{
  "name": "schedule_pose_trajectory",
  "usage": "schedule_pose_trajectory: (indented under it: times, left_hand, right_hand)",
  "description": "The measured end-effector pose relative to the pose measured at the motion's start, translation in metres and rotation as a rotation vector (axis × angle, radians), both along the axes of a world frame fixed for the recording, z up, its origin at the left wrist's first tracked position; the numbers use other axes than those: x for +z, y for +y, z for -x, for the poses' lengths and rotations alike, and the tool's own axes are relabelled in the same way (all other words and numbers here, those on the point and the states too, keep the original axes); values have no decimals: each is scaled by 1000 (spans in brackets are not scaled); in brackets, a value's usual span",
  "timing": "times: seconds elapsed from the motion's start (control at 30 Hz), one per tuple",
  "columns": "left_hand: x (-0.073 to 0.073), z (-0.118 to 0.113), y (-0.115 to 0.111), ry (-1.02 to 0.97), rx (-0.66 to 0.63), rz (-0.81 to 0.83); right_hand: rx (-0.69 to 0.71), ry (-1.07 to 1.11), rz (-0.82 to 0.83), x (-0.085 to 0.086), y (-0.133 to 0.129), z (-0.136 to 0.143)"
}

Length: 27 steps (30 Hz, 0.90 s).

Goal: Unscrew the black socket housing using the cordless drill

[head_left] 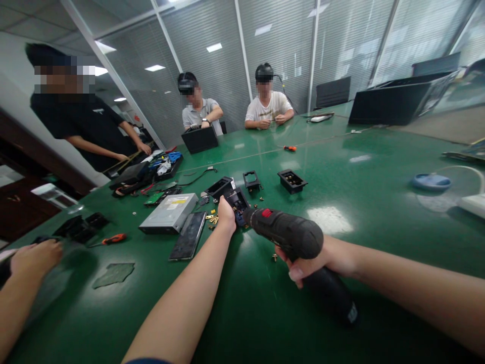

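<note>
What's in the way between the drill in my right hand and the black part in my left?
Nothing visible: the drill points right at the black part in your left hand. The brass cluster lies left of it.

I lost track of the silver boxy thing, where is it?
The silver box sits left of your left hand, beside the dark flat slab.

A dark blue sleeve (147, 361) shows only as a thin, curved, plain edge, far down the arm from the left hand (226, 215). That hand, the right hand (308, 264) and both slim forearms are bare.
</note>
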<state>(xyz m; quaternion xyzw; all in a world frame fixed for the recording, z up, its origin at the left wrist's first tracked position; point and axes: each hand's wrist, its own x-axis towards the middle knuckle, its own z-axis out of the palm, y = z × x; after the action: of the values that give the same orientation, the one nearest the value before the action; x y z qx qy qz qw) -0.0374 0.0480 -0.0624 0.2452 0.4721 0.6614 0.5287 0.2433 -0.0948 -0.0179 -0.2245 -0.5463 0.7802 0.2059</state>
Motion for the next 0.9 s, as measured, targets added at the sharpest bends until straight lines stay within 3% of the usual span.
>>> schedule_pose_trajectory:
  times: [0.17, 0.43, 0.73, 0.9]
  left_hand:
    - [0, 2, 0, 59, -3, 32]
    - [4, -3, -2, 27, 3, 53]
    - [5, -7, 0, 8, 33, 56]
    - [4, -7, 0, 14, 37, 54]
  right_hand:
    - [-16, 8, 63, 0, -3, 1]
    - [-2, 11, 32, -1, -2, 0]
    - [37, 57, 65, -20, 6, -2]
    - [39, 44, 42, -20, 6, -4]
